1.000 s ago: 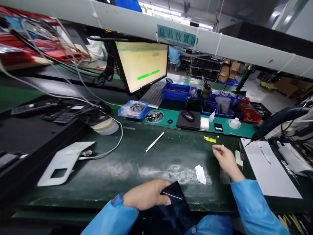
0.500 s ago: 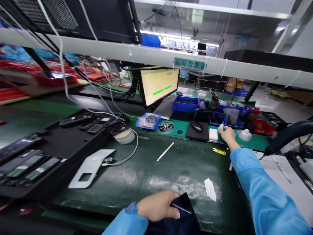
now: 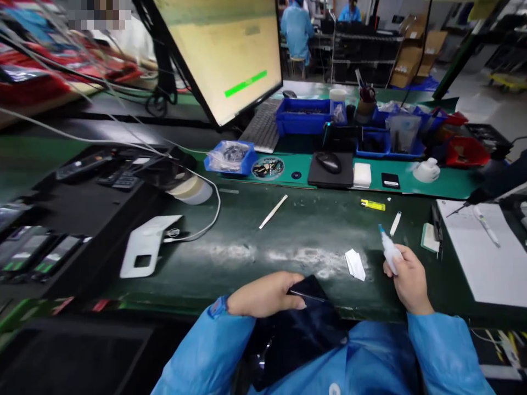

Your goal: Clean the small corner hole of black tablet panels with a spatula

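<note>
Near the bench's front edge, my left hand (image 3: pixel 269 296) is closed on the corner of a dark glossy flat panel (image 3: pixel 298 340), which lies tilted against my body. My right hand (image 3: pixel 409 277) is wrapped round a small white squeeze bottle (image 3: pixel 391 252) with a blue tip pointing up and away from me. Between the hands lies a folded white wipe (image 3: pixel 354 265). Beyond the bottle are a yellow lighter (image 3: pixel 373 204) and a short white stick (image 3: pixel 396 224). A pale flat stick (image 3: pixel 273 212) rests mid-bench.
To the left stand a black tray of phone-like devices (image 3: pixel 61 219), a white bent stand (image 3: pixel 142 247) and a tape roll (image 3: pixel 191 189). Along the back are a monitor (image 3: pixel 230 55), a mouse (image 3: pixel 328 162), blue bins (image 3: pixel 304 122) and a white dispenser bottle (image 3: pixel 426 170). Paper (image 3: pixel 489 258) lies right.
My right hand has drawn back from the far green mat towards me, bringing the squeeze bottle with it. My left hand keeps its hold on the dark panel. The view has tipped downward.
</note>
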`<state>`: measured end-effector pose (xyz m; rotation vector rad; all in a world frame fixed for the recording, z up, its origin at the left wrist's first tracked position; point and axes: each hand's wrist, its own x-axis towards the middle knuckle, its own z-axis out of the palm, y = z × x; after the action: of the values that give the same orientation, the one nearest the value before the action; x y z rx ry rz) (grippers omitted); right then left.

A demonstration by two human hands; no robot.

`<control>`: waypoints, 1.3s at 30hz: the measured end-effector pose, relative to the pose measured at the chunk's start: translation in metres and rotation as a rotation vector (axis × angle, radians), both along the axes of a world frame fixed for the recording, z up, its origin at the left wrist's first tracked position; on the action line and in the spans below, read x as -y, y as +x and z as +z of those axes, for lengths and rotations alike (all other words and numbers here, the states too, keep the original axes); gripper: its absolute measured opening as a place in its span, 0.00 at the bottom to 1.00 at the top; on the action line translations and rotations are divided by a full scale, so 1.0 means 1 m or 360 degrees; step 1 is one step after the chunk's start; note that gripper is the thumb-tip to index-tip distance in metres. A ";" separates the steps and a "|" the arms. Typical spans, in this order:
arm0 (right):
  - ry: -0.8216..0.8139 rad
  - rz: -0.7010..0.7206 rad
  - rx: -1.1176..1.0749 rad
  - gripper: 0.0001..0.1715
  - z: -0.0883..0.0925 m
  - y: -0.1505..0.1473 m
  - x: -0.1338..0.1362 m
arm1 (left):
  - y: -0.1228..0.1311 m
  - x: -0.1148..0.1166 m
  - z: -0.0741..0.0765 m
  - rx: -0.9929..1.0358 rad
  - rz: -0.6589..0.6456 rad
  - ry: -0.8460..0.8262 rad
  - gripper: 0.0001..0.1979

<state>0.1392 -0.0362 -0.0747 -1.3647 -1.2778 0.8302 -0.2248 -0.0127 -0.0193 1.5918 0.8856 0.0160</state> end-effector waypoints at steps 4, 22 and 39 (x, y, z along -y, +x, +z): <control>-0.0042 -0.0084 0.0063 0.18 0.005 -0.001 0.010 | 0.000 0.001 -0.002 -0.0010 -0.0005 0.0001 0.11; 0.0083 -0.0278 0.0500 0.18 0.013 -0.013 0.011 | -0.001 0.002 -0.001 0.0113 -0.0007 0.0070 0.08; 0.0110 -0.0260 0.0601 0.19 0.013 -0.015 0.011 | 0.000 0.002 0.001 0.0188 -0.0006 0.0068 0.11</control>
<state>0.1243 -0.0467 -0.0619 -1.5955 -1.4417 0.4226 -0.2250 -0.0150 -0.0181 1.6152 0.7945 0.1259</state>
